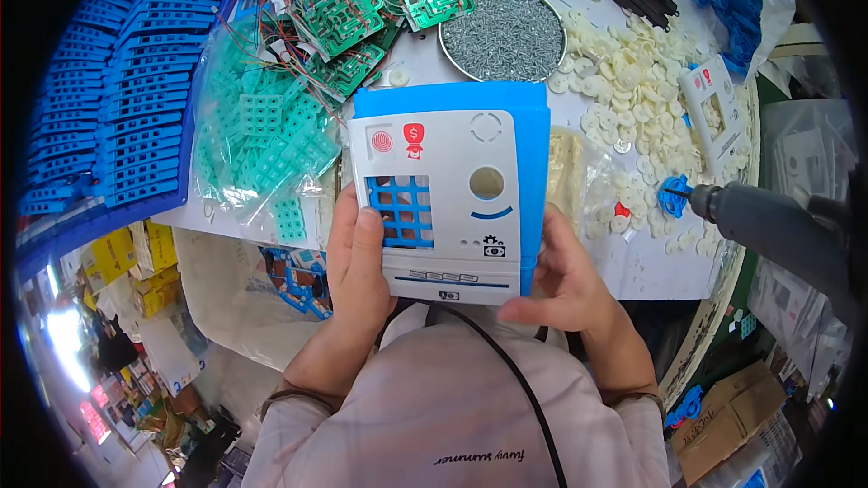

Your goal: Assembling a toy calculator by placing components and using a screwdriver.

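Observation:
Between my two hands is a toy money-box front panel (457, 262), a white printed face with a blue plastic shell behind it, tilted up over the table's near edge. My left hand (355, 258) grips its left edge, thumb on the white face beside the square cut-out, where a blue grid (400, 212) shows. Along the right edge, my right hand (570, 276) holds the blue side, its fingers partly hidden behind. A round hole sits in the upper right of the face, above a blue curved slot.
Blue plastic parts (149, 81) are stacked left, beside bagged teal rubber keypads (271, 122). Wired green circuit boards (339, 23) and a bowl of screws (502, 32) lie behind. Pale plastic discs (624, 72), another white panel (712, 108) and a power screwdriver (768, 217) are right.

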A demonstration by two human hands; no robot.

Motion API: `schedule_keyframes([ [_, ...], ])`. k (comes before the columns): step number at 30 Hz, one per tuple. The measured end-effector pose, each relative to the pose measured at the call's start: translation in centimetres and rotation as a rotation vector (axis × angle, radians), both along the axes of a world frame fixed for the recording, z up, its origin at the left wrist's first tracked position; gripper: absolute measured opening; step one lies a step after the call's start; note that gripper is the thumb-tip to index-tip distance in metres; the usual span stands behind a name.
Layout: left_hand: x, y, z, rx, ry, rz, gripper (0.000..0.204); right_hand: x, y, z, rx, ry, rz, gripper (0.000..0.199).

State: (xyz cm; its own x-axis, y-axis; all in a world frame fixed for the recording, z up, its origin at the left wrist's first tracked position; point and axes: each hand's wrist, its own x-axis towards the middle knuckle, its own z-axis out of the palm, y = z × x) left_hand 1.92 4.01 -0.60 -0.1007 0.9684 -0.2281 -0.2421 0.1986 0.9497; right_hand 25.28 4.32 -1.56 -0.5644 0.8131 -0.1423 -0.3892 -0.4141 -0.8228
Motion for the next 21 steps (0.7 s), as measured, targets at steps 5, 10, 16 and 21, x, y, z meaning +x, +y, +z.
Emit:
schedule_keyframes([
  [5, 0.6, -0.4, -0.2, -0.027, -0.021, 0.035, 0.061, -0.4, -0.2, -1.2, 0.102, -0.03, -0.06, 0.087],
  [10, -0.7, 1.3, 1.0, 0.035, -0.016, 0.01, 0.05, -0.7, -0.3, -0.8, 0.023, -0.017, -0.068, 0.084],
  [16, -0.6, 3.3, 1.2, 0.08, 0.105, 0.075, 0.036, -1.0, -1.7, -0.2, 0.168, -0.07, -0.09, 0.072],
  [21, -0.7, 4.9, 0.1, 0.174, 0.209, -0.05, 0.035, -0.9, -1.6, -0.2, 0.04, -0.114, -0.181, 0.074],
])
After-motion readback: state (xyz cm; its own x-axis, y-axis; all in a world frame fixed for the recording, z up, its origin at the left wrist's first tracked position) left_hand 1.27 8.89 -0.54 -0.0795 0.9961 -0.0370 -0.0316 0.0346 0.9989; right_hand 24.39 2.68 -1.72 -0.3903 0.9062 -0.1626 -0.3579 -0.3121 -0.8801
